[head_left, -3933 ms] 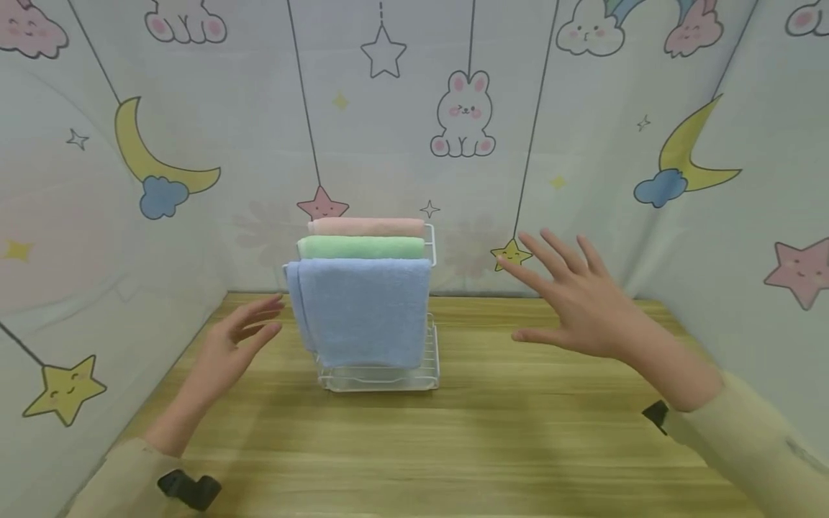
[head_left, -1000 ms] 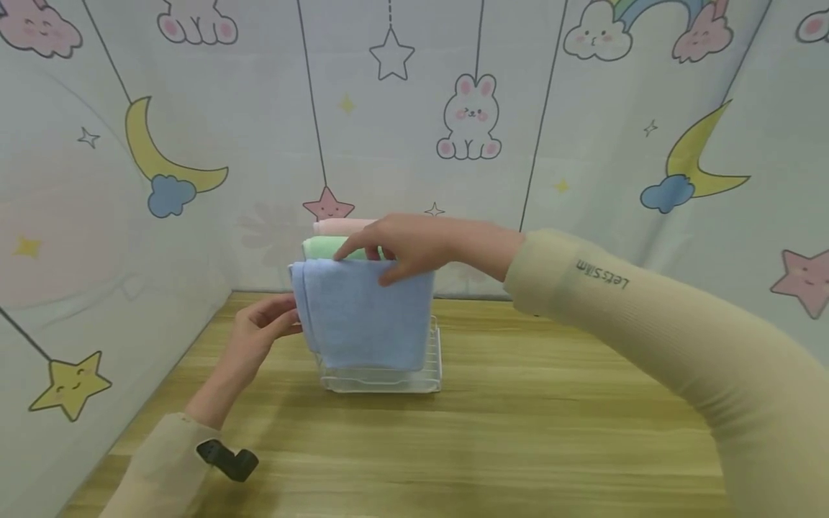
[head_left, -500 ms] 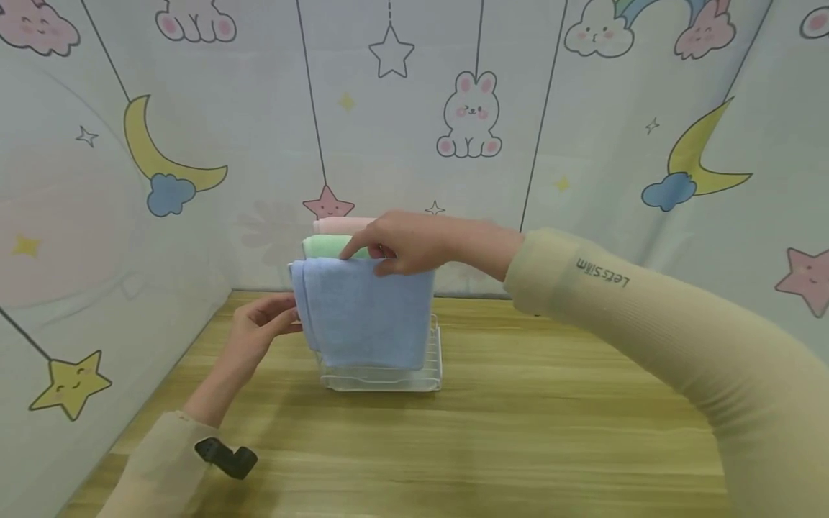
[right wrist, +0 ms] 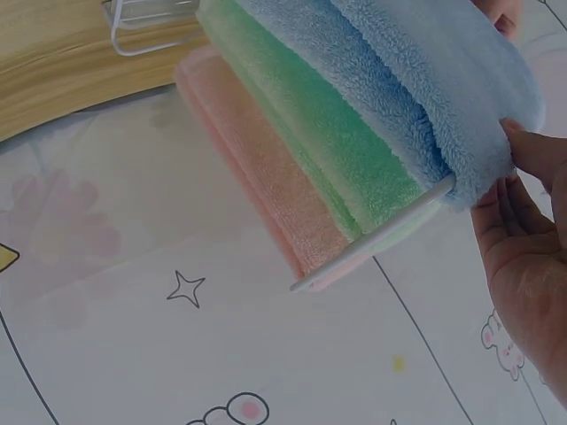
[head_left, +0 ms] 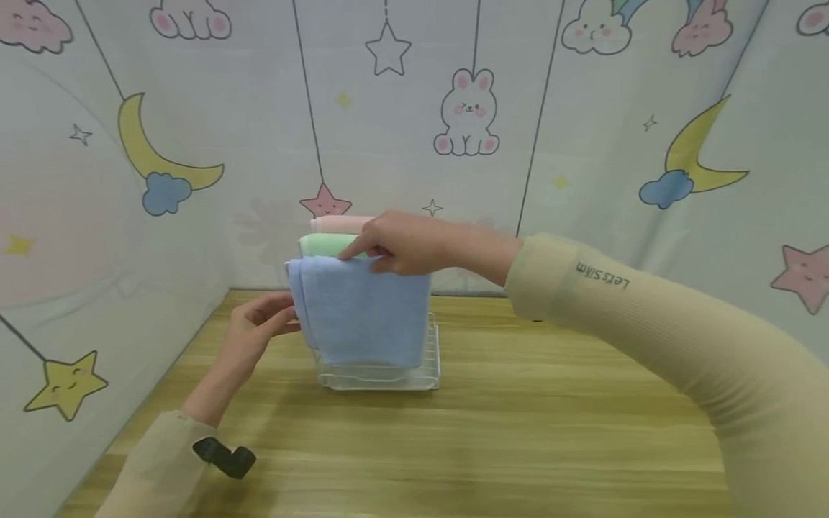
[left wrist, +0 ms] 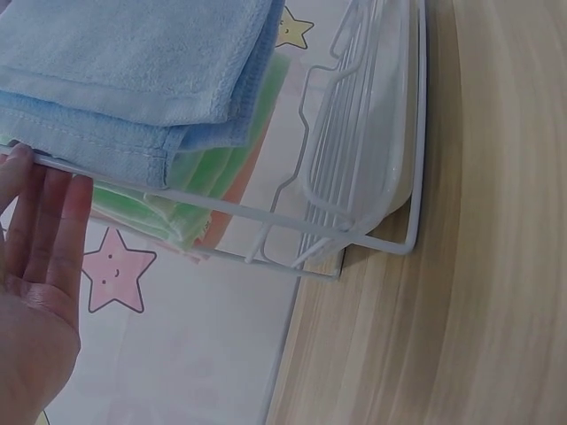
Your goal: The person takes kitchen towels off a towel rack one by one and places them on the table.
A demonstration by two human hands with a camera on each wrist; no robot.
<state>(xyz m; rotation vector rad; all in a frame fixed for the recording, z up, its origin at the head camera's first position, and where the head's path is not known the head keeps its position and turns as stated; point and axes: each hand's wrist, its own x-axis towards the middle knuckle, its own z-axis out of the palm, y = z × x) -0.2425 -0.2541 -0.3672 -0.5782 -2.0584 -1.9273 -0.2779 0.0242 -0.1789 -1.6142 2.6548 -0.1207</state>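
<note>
A blue towel [head_left: 365, 313] hangs folded over the front bar of a white wire rack [head_left: 432, 352]. Behind it, a green towel [head_left: 324, 244] and a pink towel [head_left: 337, 224] hang on the same rack. My right hand [head_left: 408, 244] pinches the blue towel's top fold between thumb and fingers, as the right wrist view also shows. My left hand [head_left: 255, 324] is at the rack's left side. In the left wrist view its thumb and fingertips grip the rack's wire upright [left wrist: 221, 206], beside the blue towel's edge.
The rack has a wire shelf over a pale tray [left wrist: 390, 168] at its base, standing on a wood-grain table [head_left: 518, 432]. White cloth walls [head_left: 583, 129] printed with moons, stars and rabbits close in the back and sides.
Since the earliest frame, my right hand came in from the right onto the blue towel's top, and my left hand reached the rack's side. Over the last second the right thumb closed on the fold.
</note>
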